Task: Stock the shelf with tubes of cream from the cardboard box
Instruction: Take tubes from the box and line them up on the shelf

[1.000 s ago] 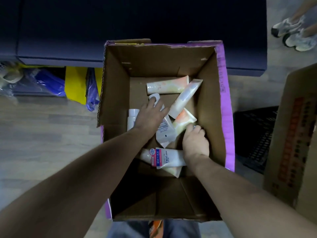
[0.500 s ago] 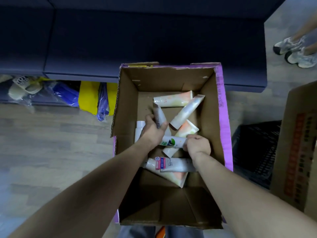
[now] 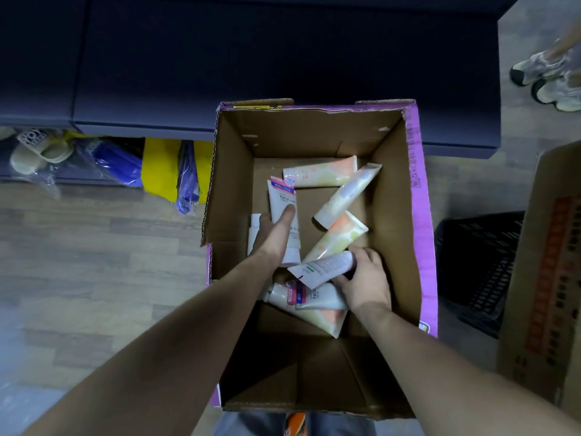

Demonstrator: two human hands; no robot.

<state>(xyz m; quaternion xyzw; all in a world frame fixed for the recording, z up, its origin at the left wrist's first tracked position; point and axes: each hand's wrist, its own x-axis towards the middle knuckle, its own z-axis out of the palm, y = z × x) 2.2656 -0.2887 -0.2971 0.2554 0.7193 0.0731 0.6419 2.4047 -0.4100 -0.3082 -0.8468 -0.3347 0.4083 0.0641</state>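
Observation:
An open cardboard box (image 3: pixel 396 196) with purple outer sides stands on the floor below me, holding several cream tubes. My left hand (image 3: pixel 274 235) grips a white tube with a pink top band (image 3: pixel 282 201), raised upright inside the box. My right hand (image 3: pixel 366 280) holds a white tube with a green mark (image 3: pixel 320 268) by its cap end, lying across. Peach-and-white tubes (image 3: pixel 322 175) lie at the far end, and more tubes (image 3: pixel 311 305) rest under my right wrist. The dark shelf (image 3: pixel 251 58) runs behind the box.
Blue and yellow packages (image 3: pixel 151 165) and a slipper (image 3: pixel 37 149) sit under the shelf at left. A black crate (image 3: pixel 478 272) and a second cardboard box (image 3: pixel 547 278) stand at right. Another person's sneakers (image 3: pixel 547 77) are at the top right.
Both hands closed on tubes and lifted them. The left hand's tube now stands upright, showing its pink label. The camera tilted up, so the box sits lower in view.

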